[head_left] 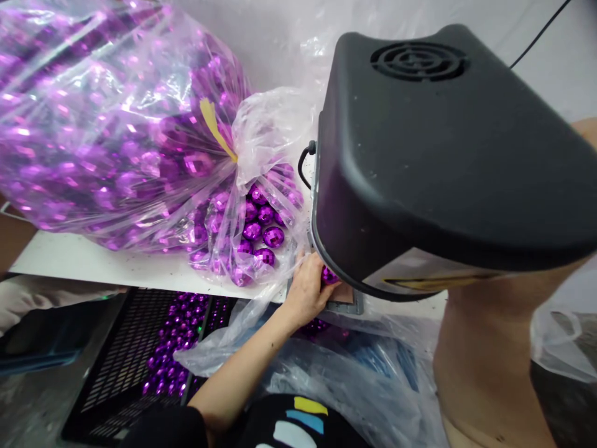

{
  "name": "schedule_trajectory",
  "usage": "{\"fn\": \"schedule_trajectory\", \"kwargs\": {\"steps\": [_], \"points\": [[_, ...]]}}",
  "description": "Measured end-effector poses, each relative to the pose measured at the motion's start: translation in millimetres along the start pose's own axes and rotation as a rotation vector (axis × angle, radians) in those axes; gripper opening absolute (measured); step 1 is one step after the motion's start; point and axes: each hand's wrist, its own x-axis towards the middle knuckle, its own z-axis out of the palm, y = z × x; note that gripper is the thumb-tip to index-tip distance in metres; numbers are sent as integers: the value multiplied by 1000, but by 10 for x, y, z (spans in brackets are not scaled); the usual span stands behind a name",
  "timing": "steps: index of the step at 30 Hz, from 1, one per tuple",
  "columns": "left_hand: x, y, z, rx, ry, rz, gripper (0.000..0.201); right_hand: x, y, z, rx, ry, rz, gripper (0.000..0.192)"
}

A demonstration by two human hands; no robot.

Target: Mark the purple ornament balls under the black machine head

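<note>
My left hand (pixel 305 291) reaches to the base of a black-housed machine (pixel 438 149), with its fingers closed on a shiny purple faceted ball (pixel 329 275). The machine's front edge partly covers this ball. Below it is a flat grey plate (pixel 345 306) with a brownish top. My right forearm (pixel 485 361) goes up behind the machine, which hides the fingers of my right hand. Left of my left hand, loose purple balls (pixel 265 215) spill from the mouth of a clear plastic bag.
A large clear bag (pixel 107 130) of purple balls, tied with a yellow strip (pixel 215 127), lies on the white table (pixel 93 258). Below stands a black crate (pixel 116 348) with purple balls. Clear plastic sheeting (pixel 336 379) covers my lap. Another person's sleeve (pixel 41 295) shows at left.
</note>
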Motion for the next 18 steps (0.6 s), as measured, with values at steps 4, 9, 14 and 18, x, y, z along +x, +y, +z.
{"fn": "schedule_trajectory", "kwargs": {"steps": [4,9,14,18], "points": [[-2,81,-41,-6,-11,-19,46,-4,-9,14,-9,-5,12,42],[11,146,-64,-7,18,-101,47,30,-43,12,-24,8,76,46],[7,160,-48,-8,31,-105,43,26,-41,-24,-46,-24,75,47],[-4,139,-41,-16,37,-104,46,-66,-110,-75,-87,2,77,55]]}}
